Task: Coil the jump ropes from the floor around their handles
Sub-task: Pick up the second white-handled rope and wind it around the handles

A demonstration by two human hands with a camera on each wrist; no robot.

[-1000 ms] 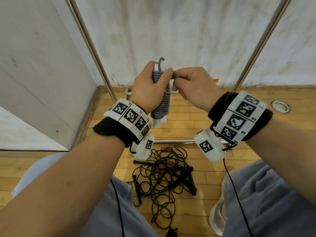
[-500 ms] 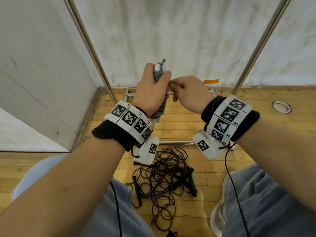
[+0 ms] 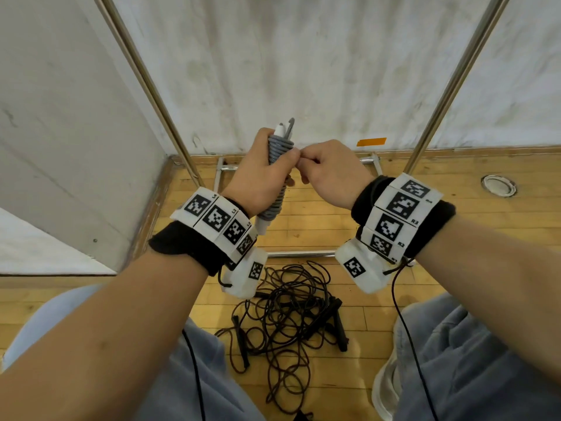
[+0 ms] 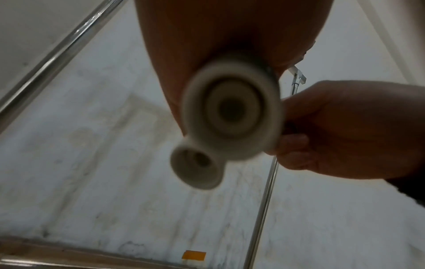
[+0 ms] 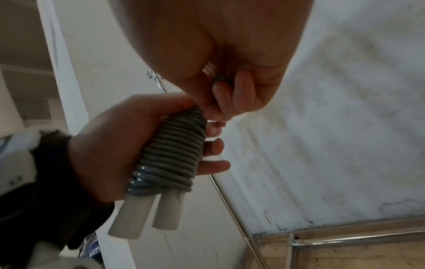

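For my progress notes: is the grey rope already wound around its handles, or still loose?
Wound. The grey rope lies in tight turns around both white handles; only its end is pinched by the right hand.

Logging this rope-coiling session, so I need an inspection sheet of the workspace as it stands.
Surface: wooden floor.
Job's things: grey rope wound round two white handles; black ropes tangled on the floor.
Clutter: nothing seen.
Hands: left hand grips the grey coil; right hand pinches the rope end at the coil's top.
Cables: black wrist cable.
Surroundings: metal frame, white wall, orange tape.
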